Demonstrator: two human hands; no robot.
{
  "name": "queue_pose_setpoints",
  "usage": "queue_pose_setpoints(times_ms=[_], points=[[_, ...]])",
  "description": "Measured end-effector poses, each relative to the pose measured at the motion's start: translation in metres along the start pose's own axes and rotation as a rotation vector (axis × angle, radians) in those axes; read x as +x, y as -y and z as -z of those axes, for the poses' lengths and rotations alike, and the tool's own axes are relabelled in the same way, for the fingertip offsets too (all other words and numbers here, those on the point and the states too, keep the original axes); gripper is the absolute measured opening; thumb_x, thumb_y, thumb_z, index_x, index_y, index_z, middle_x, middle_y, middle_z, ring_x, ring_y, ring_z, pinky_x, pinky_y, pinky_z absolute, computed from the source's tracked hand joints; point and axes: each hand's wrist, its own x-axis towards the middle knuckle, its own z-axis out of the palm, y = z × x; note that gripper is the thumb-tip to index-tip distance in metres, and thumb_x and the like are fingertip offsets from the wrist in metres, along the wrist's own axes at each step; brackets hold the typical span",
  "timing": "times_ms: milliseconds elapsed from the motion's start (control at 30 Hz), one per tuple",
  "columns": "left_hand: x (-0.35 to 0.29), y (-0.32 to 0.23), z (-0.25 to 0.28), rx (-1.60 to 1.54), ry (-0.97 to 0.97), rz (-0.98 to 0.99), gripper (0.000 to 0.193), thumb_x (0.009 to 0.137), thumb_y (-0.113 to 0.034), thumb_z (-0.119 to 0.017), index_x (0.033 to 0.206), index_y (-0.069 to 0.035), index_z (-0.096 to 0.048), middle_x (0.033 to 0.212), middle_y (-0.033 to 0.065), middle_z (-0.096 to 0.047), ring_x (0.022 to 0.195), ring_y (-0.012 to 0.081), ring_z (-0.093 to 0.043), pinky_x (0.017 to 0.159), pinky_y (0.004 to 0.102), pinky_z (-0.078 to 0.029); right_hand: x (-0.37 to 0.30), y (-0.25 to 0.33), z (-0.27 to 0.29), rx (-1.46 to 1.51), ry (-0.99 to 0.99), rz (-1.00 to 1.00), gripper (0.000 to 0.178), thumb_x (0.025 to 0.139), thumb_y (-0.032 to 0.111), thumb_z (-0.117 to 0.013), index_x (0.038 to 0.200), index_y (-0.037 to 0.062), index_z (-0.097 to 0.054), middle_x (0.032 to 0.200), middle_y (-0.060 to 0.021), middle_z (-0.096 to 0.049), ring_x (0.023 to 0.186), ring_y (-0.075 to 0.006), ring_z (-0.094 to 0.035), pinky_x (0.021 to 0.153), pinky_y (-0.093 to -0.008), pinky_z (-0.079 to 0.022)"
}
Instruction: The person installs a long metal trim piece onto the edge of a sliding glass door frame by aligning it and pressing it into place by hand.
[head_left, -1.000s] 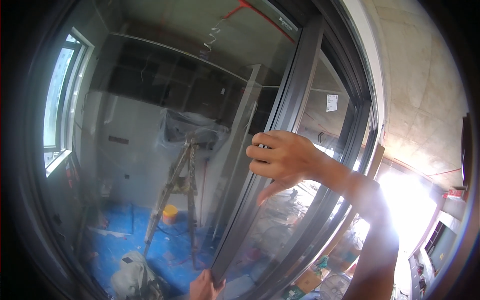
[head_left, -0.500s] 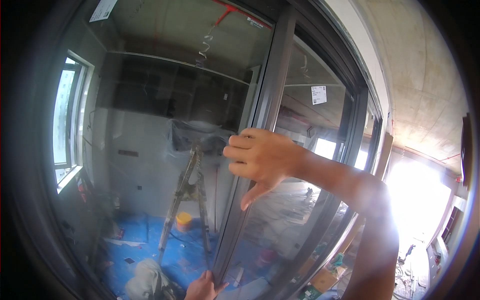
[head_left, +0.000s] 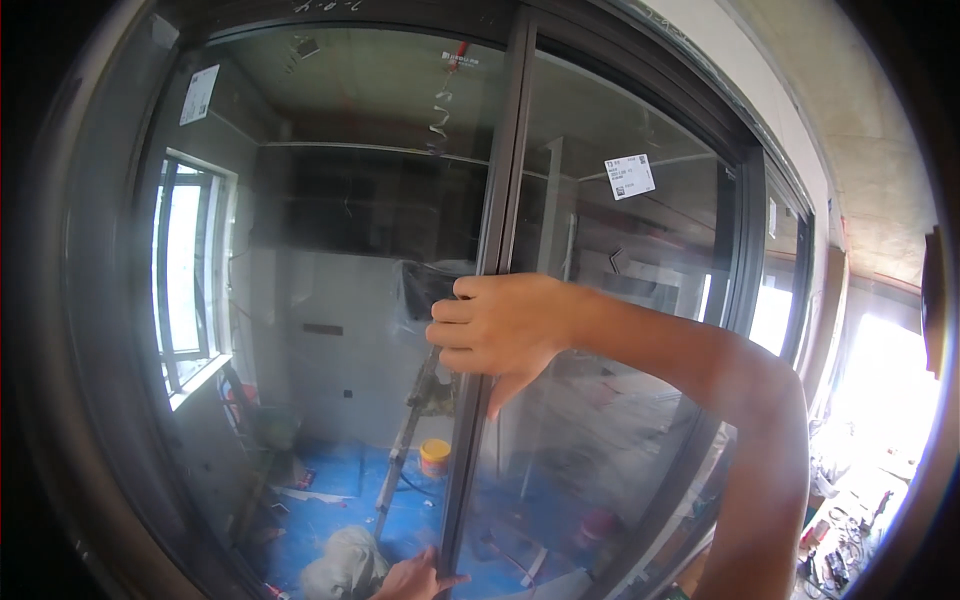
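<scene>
My right hand [head_left: 500, 325] is raised at chest height with its fingers curled around the dark vertical frame bar [head_left: 497, 180] of a sliding glass panel [head_left: 340, 300]. Its forearm comes in from the lower right. My left hand [head_left: 415, 578] is only partly visible at the bottom edge, where it holds the same bar low down with a finger laid across it. A second glass panel [head_left: 620, 400] lies to the right of the bar.
Behind the glass is an unfinished room with blue floor covering [head_left: 400, 500], a stepladder [head_left: 405, 440], a yellow bucket [head_left: 434, 457] and a window [head_left: 185, 270]. A white sticker [head_left: 629, 176] is on the right pane. A bright opening with clutter [head_left: 870, 420] lies at the right.
The frame bar and my right hand on it have shifted left in view, and the bar now stands more upright. Both hands have kept their hold.
</scene>
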Motion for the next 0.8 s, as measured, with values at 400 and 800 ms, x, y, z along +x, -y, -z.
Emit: queue_pose_setpoints(times_ms=[400, 800], points=[[0.002, 0.059, -0.047, -0.906, 0.051, 0.183, 0.045, 0.101, -0.018, -0.061, 0.141, -0.001, -0.047, 0.138, 0.0189, -0.053, 0.102, 0.0359, -0.065, 0.082, 0.0449, -0.062, -0.003, -0.005, -0.001, -0.089, -0.021, -0.008, 0.067, 0.079, 0.076, -0.059, 0.085, 0.0100, -0.058, 0.084, -0.0023, -0.056, 0.080, -0.0204, -0.055, 0.073, -0.0342, -0.041], [0.051, -0.128, 0.181, 0.170, -0.513, -0.291, 0.026, 0.094, -0.021, -0.068, 0.110, -0.002, -0.059, 0.090, 0.0109, -0.069, 0.075, 0.0256, -0.069, 0.068, 0.0347, -0.054, -0.001, -0.008, 0.004, -0.042, -0.037, -0.062, 0.073, 0.074, 0.083, -0.060, 0.084, 0.0105, -0.058, 0.080, -0.0019, -0.056, 0.077, -0.0198, -0.056, 0.070, -0.0337, -0.039]])
